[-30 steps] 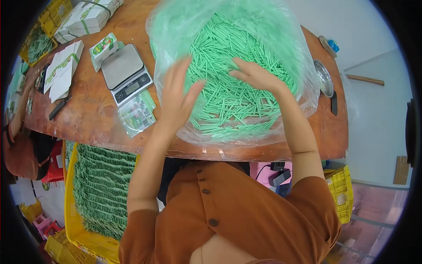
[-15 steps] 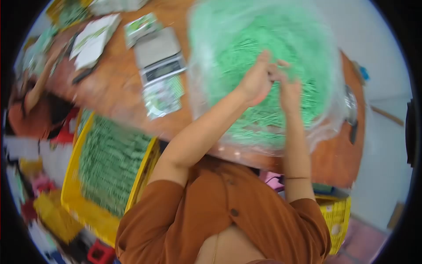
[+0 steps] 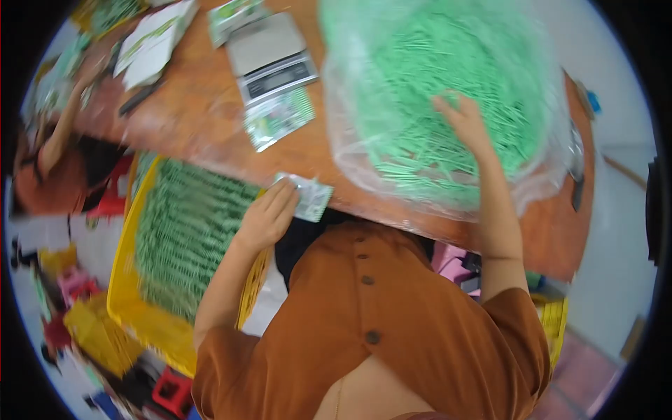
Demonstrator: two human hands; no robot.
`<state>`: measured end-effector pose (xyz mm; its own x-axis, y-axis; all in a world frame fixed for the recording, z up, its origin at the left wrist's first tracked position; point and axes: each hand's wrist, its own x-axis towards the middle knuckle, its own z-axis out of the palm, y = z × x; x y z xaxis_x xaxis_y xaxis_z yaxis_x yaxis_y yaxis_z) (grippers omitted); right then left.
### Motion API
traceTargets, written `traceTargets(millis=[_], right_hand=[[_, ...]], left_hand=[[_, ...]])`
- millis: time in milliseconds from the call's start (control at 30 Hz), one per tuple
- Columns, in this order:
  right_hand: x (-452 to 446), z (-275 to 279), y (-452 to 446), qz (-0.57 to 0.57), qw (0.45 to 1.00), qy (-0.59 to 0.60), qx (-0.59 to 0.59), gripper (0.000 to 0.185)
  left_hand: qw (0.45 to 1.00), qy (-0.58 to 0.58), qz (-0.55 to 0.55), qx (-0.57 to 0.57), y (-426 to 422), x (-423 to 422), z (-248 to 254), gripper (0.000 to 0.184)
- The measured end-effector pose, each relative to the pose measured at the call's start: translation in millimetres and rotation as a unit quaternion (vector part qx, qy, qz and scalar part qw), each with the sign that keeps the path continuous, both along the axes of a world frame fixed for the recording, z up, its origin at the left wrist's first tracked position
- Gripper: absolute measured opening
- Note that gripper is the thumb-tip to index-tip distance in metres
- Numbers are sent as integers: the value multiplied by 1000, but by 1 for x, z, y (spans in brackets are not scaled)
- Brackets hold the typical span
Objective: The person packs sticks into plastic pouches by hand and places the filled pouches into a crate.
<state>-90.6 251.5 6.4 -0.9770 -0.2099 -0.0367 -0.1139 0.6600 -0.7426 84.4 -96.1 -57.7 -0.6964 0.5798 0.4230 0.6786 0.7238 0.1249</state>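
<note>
My left hand [image 3: 268, 215] is closed on the edge of a small flat packet [image 3: 313, 199], clear with green and white print, at the table's front edge. Over the heap of thin green sticks [image 3: 427, 105] is my right hand [image 3: 462, 122], fingers apart, close to or touching the sticks; I see nothing held in it. The sticks lie in a large clear plastic bag [image 3: 343, 150] with its mouth spread wide. Left of the bag, a digital scale [image 3: 269, 52] stands with similar packets [image 3: 280, 119] in front of it.
A yellow crate [image 3: 122, 294] packed with rows of green items stands left below the table [image 3: 203, 133]. White printed boxes [image 3: 150, 45] and a black-handled tool [image 3: 140, 99] lie at the far left, near another person's arm [image 3: 59, 143]. A dark-handled tool [image 3: 577, 192] lies right of the bag.
My hands were together over the sticks. Now the left one is back at the table's front edge with the packet, and the right one stays over the heap. The view has shifted slightly.
</note>
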Motion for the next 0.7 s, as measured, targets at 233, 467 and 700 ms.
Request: traceTargets(millis=[233, 467, 700], right_hand=[[0, -19, 15, 81, 962, 212, 148, 20], [19, -9, 25, -73, 987, 109, -89, 18], [30, 1, 5, -9, 926, -66, -372, 32]], left_hand=[[992, 9, 39, 116, 14, -11, -6, 18], [978, -120, -24, 169, 42, -24, 15, 13], [865, -318, 84, 378, 144, -97, 7, 25]])
